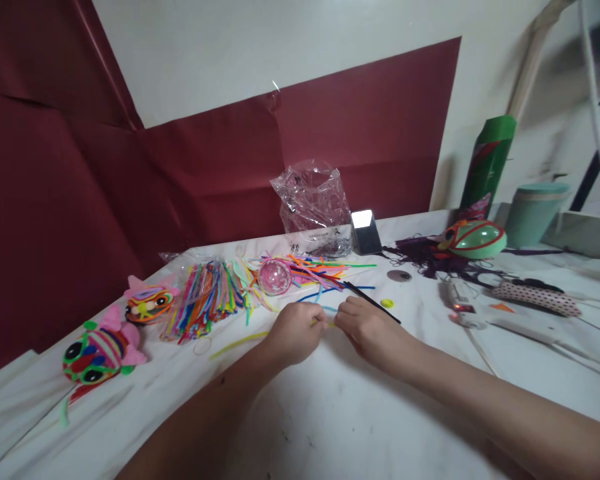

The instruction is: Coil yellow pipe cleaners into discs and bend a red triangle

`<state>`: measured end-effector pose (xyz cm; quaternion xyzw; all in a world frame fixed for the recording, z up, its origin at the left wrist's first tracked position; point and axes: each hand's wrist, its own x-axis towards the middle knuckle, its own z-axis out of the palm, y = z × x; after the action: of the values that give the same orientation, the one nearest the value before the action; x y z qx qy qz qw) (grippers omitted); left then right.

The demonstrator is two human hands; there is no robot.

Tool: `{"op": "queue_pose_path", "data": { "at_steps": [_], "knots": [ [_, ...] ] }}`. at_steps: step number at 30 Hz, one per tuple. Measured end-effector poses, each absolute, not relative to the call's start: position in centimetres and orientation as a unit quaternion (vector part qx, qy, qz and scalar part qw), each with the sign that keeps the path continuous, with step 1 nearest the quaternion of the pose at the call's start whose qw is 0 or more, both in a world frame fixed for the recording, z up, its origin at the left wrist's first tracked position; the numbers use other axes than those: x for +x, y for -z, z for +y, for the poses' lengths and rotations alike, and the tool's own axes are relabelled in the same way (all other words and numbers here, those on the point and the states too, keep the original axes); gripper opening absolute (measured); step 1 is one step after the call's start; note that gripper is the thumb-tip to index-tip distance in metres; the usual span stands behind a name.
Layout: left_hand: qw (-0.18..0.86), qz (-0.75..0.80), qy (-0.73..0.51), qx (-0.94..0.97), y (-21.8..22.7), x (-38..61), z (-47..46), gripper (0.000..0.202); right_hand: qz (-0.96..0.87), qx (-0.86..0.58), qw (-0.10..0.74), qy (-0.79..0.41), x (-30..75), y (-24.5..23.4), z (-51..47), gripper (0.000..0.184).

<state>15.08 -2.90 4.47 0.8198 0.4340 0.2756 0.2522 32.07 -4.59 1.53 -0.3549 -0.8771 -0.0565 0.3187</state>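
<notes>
My left hand (297, 331) and my right hand (370, 331) are close together over the middle of the table, fingers pinched. Both grip a thin yellow pipe cleaner (237, 343); a short bit of it shows between the fingertips, and its long end runs out left past my left hand. Just beyond my right hand lie a black stick-like piece (373, 302) and a small yellow disc (387, 303). A clear plastic ball with pink trim (275, 277) sits beyond my left hand, beside loose coloured pipe cleaners (325, 270).
A bagged pipe cleaner bundle (207, 300) and two decorated fish-like figures (100, 350) are at left. Behind stand a clear bag (313, 200) and a phone (366, 232). At right are a glue gun (463, 303), a polka-dot case (537, 298), a green balloon-shaped piece (480, 240) and a cup (535, 213).
</notes>
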Motion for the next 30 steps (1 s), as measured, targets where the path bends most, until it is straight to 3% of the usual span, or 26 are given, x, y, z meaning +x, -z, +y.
{"op": "queue_pose_path", "data": {
  "at_steps": [2, 5, 7, 9, 13, 19, 25, 30],
  "knots": [
    [0.164, 0.417, -0.284, 0.848, -4.2, 15.0, -3.5, 0.018, -0.883, -0.36, 0.295, 0.057, 32.0, -1.3, -4.4, 0.024],
    [0.094, 0.349, -0.353, 0.863, -3.9, 15.4, -5.3, 0.02, -0.807, -0.45, 0.379, -0.052, 32.1, -1.4, -3.9, 0.017],
    [0.139, 0.307, -0.361, 0.869, -3.7, 15.8, -6.4, 0.017, -0.709, -0.51, 0.455, -0.173, 32.3, -1.8, -3.6, 0.018],
    [0.248, 0.345, -0.386, 0.819, -3.4, 16.3, -6.8, 0.015, -0.642, -0.521, 0.496, -0.265, 32.4, -2.1, -3.6, 0.023],
    [0.501, 0.437, -0.442, 0.603, -2.6, 16.7, -5.2, 0.021, -0.689, -0.478, 0.479, -0.259, 31.7, -2.2, -4.5, 0.024],
    [0.514, 0.417, -0.507, 0.551, -2.4, 16.4, -3.9, 0.019, -0.738, -0.453, 0.452, -0.216, 31.0, -1.9, -5.4, 0.015],
    [0.648, 0.366, -0.538, 0.396, -1.8, 15.6, -4.7, 0.025, -0.571, -0.384, 0.518, -0.509, 30.0, -1.3, -5.1, 0.026],
    [0.683, 0.303, -0.54, 0.388, -0.7, 15.3, -5.3, 0.02, -0.559, -0.339, 0.508, -0.561, 29.0, -0.7, -5.7, 0.024]
  ]
}}
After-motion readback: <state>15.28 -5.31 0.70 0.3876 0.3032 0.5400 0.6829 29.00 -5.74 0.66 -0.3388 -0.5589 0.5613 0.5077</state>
